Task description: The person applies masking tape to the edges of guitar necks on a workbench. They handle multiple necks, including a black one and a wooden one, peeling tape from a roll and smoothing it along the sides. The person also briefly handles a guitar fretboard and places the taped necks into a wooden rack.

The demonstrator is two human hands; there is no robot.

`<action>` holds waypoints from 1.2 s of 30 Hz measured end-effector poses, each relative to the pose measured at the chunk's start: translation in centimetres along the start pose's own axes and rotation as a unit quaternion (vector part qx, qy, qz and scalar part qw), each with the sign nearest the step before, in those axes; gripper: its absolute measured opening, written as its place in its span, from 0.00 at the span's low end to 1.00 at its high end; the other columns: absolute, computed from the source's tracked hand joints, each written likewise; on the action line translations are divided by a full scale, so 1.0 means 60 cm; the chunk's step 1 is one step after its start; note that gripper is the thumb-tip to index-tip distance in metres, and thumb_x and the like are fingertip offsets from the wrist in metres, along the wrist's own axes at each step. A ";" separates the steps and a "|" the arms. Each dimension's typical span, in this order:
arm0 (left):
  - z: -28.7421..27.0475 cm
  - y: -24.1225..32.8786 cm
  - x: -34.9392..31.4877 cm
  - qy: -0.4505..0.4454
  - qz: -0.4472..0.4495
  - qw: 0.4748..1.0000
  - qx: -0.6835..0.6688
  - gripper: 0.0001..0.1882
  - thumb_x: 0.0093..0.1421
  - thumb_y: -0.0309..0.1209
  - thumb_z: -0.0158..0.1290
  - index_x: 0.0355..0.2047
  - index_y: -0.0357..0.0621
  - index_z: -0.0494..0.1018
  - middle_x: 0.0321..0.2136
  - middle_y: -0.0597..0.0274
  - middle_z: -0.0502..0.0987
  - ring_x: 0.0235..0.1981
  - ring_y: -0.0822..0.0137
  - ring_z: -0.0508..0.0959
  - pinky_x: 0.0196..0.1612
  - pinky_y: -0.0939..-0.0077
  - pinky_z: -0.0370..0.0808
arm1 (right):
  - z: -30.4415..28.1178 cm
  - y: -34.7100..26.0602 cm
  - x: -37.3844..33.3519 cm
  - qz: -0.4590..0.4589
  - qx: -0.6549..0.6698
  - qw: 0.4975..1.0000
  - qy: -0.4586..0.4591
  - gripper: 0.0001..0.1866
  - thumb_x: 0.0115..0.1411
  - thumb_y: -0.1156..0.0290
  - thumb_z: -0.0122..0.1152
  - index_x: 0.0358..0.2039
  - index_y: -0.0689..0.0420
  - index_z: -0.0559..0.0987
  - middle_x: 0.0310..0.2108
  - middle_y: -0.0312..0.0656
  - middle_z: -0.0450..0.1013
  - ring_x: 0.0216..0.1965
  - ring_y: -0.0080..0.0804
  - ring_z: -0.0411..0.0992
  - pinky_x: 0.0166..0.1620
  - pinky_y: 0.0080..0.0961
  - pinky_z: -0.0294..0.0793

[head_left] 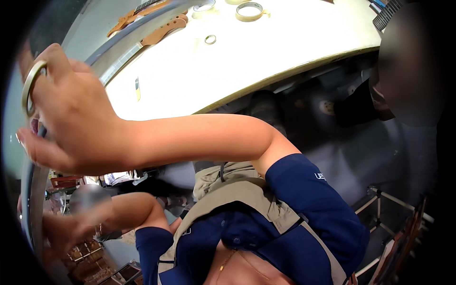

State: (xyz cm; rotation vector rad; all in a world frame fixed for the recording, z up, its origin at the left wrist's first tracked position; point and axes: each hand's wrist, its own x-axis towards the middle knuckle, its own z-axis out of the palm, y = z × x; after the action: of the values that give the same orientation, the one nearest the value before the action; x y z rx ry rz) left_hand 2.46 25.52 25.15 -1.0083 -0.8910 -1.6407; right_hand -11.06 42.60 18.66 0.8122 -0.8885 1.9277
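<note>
My right arm reaches across to the far left, and my right hand [78, 111] is bent at the wrist, slightly blurred. A narrow roll of pale tape [28, 92] sits at its fingers, held on edge. What the fingertips touch beyond the roll is hidden. Lower down, my left hand [61, 232] is dim and smeared at the left rim, beside a long grey-blue edge [33, 204]; its fingers cannot be made out. A guitar neck with a brown headstock [164, 31] lies on the white worktable [285, 52], beyond my right hand.
On the table lie a small cutter knife [137, 89], a small tape ring [210, 40] and a larger tape roll [249, 12]. Another headstock [123, 21] is at the back left, a dark fretboard [388, 15] at the far right. A person [408, 66] is near the right corner.
</note>
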 end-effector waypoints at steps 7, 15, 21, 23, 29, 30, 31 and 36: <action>-0.189 -0.135 -0.171 0.303 -0.185 0.813 -0.461 0.18 0.43 0.30 0.61 0.35 0.38 0.71 0.33 0.61 0.70 0.45 0.58 0.62 0.60 0.57 0.46 | -0.082 0.059 -0.112 -0.120 -0.269 0.948 -0.117 0.32 0.45 0.69 0.59 0.54 0.65 0.68 0.28 0.37 0.68 0.24 0.27 0.69 0.32 0.23 0.66; -0.366 -0.168 -0.336 0.272 -0.312 0.901 0.127 0.19 0.51 0.31 0.61 0.43 0.38 0.71 0.38 0.61 0.75 0.48 0.62 0.71 0.60 0.66 0.58 | -0.141 0.140 -0.206 -0.003 -0.369 0.898 -0.242 0.38 0.49 0.73 0.60 0.58 0.74 0.58 0.27 0.40 0.68 0.31 0.28 0.69 0.35 0.23 0.66; -0.449 -0.090 -0.318 -0.079 -0.481 0.693 0.530 0.23 0.35 0.22 0.69 0.33 0.38 0.72 0.33 0.62 0.76 0.38 0.71 0.74 0.42 0.77 0.73 | -0.163 0.142 -0.281 0.051 -0.460 0.828 -0.316 0.37 0.47 0.71 0.60 0.57 0.74 0.60 0.24 0.34 0.74 0.35 0.28 0.65 0.43 0.24 0.58; -0.433 -0.096 -0.313 -0.070 -0.494 0.692 0.521 0.24 0.37 0.22 0.68 0.36 0.36 0.71 0.34 0.60 0.76 0.40 0.69 0.74 0.47 0.76 0.69 | -0.166 0.146 -0.278 0.080 -0.447 0.836 -0.307 0.38 0.48 0.72 0.59 0.58 0.74 0.58 0.24 0.32 0.74 0.36 0.27 0.63 0.44 0.24 0.58; -0.432 -0.094 -0.343 -0.075 -0.188 0.749 0.631 0.34 0.36 0.31 0.71 0.43 0.41 0.66 0.42 0.56 0.72 0.44 0.63 0.72 0.48 0.70 0.69 | -0.163 0.146 -0.257 0.073 -0.459 0.818 -0.338 0.39 0.47 0.78 0.58 0.60 0.74 0.54 0.25 0.34 0.69 0.35 0.27 0.60 0.39 0.23 0.64; -0.426 -0.095 -0.347 -0.084 -0.128 0.740 0.655 0.33 0.37 0.32 0.71 0.42 0.42 0.65 0.43 0.54 0.71 0.44 0.62 0.72 0.48 0.70 0.69 | -0.162 0.146 -0.254 0.071 -0.462 0.813 -0.346 0.40 0.47 0.78 0.58 0.60 0.74 0.54 0.25 0.34 0.68 0.35 0.27 0.60 0.38 0.22 0.65; -0.415 -0.095 -0.350 -0.094 -0.093 0.713 0.688 0.32 0.38 0.34 0.71 0.40 0.47 0.63 0.41 0.56 0.74 0.44 0.60 0.72 0.50 0.66 0.67 | -0.162 0.146 -0.253 0.061 -0.473 0.806 -0.351 0.38 0.49 0.77 0.57 0.60 0.74 0.54 0.24 0.34 0.69 0.34 0.27 0.59 0.38 0.22 0.64; -0.408 -0.090 -0.359 -0.165 -0.036 0.603 0.779 0.30 0.39 0.40 0.69 0.37 0.53 0.61 0.32 0.73 0.79 0.43 0.67 0.73 0.56 0.61 0.57 | -0.163 0.144 -0.253 0.048 -0.502 0.777 -0.377 0.38 0.51 0.74 0.57 0.60 0.74 0.53 0.22 0.33 0.72 0.33 0.26 0.59 0.40 0.22 0.63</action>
State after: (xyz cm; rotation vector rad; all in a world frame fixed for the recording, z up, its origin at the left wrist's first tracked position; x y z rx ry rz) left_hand -3.82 12.53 -4.57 0.0767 -2.0096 -0.1687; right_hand -13.97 40.88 -1.10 0.8256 -2.1981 0.8353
